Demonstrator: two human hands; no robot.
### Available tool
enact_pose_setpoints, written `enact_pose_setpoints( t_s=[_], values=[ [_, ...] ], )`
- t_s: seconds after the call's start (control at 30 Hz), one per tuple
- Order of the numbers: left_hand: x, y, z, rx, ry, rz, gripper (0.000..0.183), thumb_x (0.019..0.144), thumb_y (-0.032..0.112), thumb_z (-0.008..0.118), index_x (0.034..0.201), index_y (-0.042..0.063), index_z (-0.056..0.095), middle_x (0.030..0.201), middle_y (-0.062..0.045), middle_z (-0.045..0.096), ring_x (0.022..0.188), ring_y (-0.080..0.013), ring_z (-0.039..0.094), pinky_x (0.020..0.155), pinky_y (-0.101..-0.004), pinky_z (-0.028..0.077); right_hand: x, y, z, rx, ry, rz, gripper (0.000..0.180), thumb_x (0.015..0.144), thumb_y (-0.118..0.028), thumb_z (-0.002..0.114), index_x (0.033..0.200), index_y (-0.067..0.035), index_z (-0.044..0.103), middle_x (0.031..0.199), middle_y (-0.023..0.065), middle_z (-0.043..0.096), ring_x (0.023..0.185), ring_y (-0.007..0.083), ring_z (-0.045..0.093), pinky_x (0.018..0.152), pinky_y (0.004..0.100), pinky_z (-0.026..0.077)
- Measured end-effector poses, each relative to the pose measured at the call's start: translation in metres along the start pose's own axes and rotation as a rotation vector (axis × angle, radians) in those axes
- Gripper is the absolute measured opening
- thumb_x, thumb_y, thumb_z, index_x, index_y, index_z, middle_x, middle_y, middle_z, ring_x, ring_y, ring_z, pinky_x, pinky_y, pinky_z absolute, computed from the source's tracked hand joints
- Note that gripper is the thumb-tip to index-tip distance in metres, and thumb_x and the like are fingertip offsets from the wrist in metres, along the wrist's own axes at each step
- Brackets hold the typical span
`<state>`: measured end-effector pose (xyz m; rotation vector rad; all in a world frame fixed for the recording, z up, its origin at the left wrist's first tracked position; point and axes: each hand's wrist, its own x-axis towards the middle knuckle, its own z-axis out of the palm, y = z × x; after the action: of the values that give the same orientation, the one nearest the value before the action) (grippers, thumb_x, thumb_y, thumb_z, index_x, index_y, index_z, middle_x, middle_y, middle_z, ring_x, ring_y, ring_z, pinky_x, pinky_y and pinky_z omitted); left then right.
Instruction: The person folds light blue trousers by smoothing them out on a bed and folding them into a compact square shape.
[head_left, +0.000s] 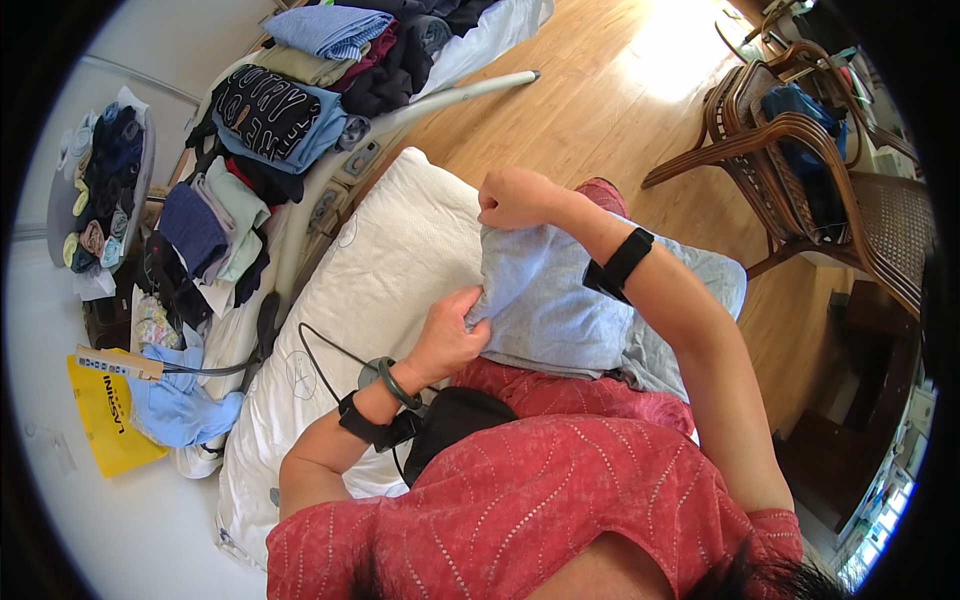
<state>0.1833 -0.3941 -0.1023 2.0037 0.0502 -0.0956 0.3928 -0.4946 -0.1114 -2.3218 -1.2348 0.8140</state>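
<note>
Across my lap lies a light blue-grey cloth garment (555, 300), spread fairly flat, its far end hanging past my right arm. My left hand (454, 330) pinches its near left corner between thumb and fingers. At the far left corner, my right hand (517, 196) is closed on the edge of the same garment. Part of the garment is hidden under my right forearm. A greyer fold of cloth (656, 349) shows at the near right side. Beneath and left of the garment is a white quilted bed cover (405, 225), on which I sit.
Folded clothes stand in piles at the left, among them a black printed garment (262, 112) and a navy one (193, 229). A power strip (120, 364) juts out near a yellow bag (112, 420). A round tray (64, 202) holds rolled socks. Rattan chairs (795, 150) stand at right.
</note>
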Motion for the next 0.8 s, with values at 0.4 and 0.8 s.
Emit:
enact_pose_setpoints(
  t_s=[0.4, 0.8],
  values=[
    [-0.010, -0.025, -0.003, -0.551, -0.114, -0.524, 0.021, 0.084, 0.009, 0.061, 0.096, -0.007, 0.062, 0.088, -0.005, 0.064, 0.077, -0.0087, 0.058, 0.069, -0.0239, 0.048, -0.004, 0.006, 0.015, 1.164, 0.511, 0.235, 0.020, 0.081, -0.016, 0.060, 0.067, -0.001, 0.060, 0.060, 0.0016, 0.056, 0.052, 0.0111, 0.048, 0.047, 0.0290, 0.037],
    [-0.012, -0.034, -0.002, -0.497, -0.170, -0.528, 0.022, 0.084, 0.011, 0.062, 0.098, -0.006, 0.061, 0.090, -0.003, 0.063, 0.078, -0.0082, 0.056, 0.070, -0.0239, 0.047, -0.013, 0.016, 0.029, 0.855, 0.479, 0.246, 0.025, 0.083, -0.020, 0.058, 0.069, 0.001, 0.060, 0.057, 0.0039, 0.051, 0.052, 0.0105, 0.043, 0.047, 0.0313, 0.036]
  ],
)
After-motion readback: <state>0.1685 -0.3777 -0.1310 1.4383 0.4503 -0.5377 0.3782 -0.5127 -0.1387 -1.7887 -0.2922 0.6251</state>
